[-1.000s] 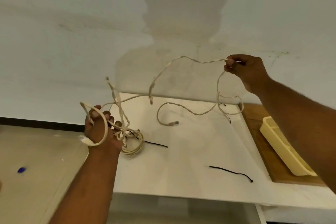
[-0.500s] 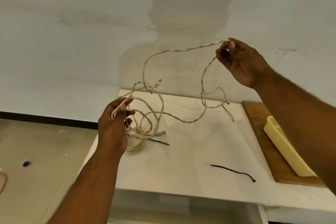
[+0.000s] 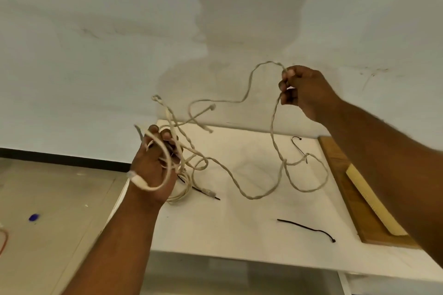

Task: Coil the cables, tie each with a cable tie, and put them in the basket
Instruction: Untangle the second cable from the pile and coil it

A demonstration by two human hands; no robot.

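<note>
left hand [image 3: 153,170]: raised over the left edge of the white table [image 3: 239,227], back of hand to camera, fingers curled, gripping several loops of the twisted cream cable [image 3: 271,128]; one loop runs round the back of the hand, with a white plug end at the wrist
right hand [image 3: 305,90]: raised above the table's back edge, in front of the wall, thumb and fingertips pinching the cable, other fingers curled in
twisted cream cable: in the air above the table, strung between both hands; sags in a low loop over the table middle, kinked loop toward the table's right side; two loose plug ends stick up above the table's back-left corner
second cable [image 3: 185,190]: cream coil lying on the table's left part, partly hidden behind the left hand
cable ties: three black, all on the table; one [image 3: 304,228] front right, one [image 3: 298,145] back right, one [image 3: 206,193] touching the coil
basket [image 3: 366,196]: cream, on a wooden board [image 3: 340,175] touching the table's right edge, partly hidden by the right forearm; contents can't tell
floor: left of the table, a small blue object [image 3: 33,217] and an orange cord [image 3: 3,239] at the frame edge
</note>
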